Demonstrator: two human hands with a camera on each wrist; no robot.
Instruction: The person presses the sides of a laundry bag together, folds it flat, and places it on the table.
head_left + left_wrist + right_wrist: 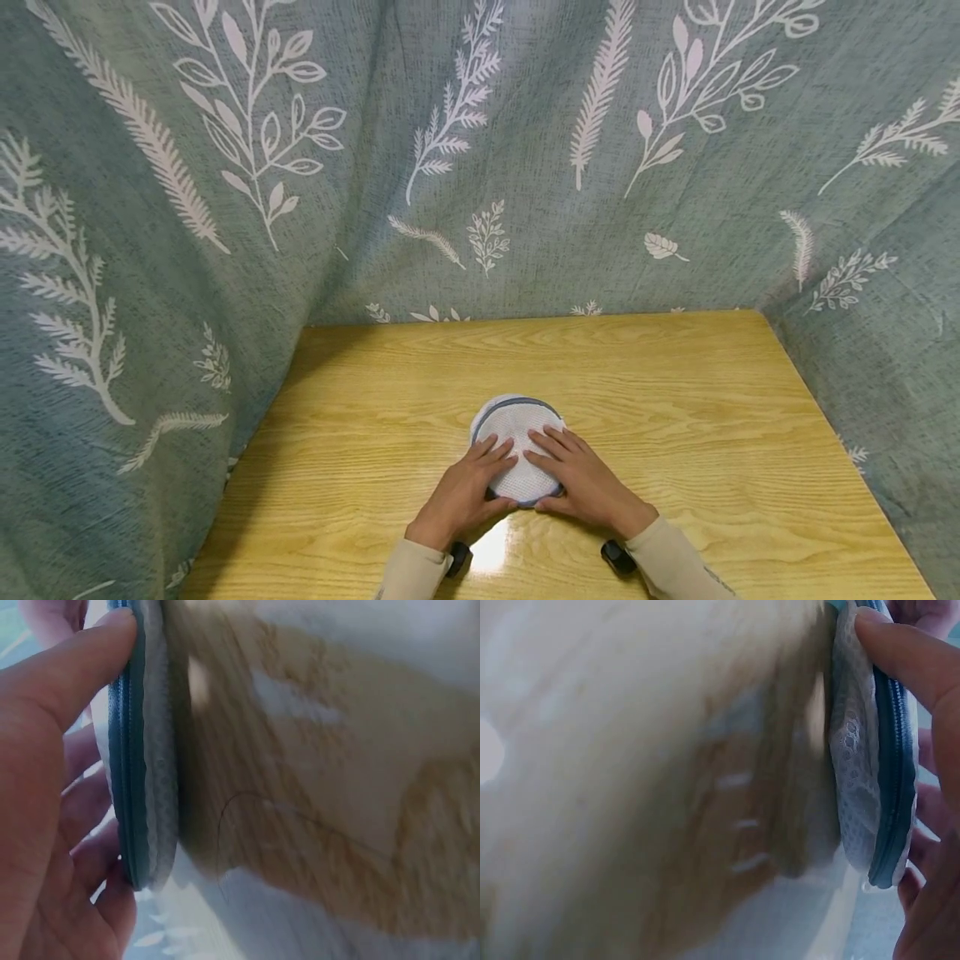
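A round white mesh laundry bag (525, 417) with dark blue trim sits at the middle of the wooden table, between both hands. My left hand (462, 493) holds its left side, fingers spread over the top face and thumb at the near edge. From the other side my right hand (592, 487) grips it likewise, the two thumbs close together. Along the bag's rim, a blue zipper (127, 765) shows in the left wrist view, with the left thumb on it. In the right wrist view the right thumb presses the mesh beside the zipper (892, 772). The bag's underside is hidden.
The wood-grain table (360, 400) extends around the bag, with a bright light reflection near the left wrist. Grey-green curtains (540, 250) with white leaf prints hang behind the table and at both sides. Dark wrist devices (618, 557) sit under both wrists.
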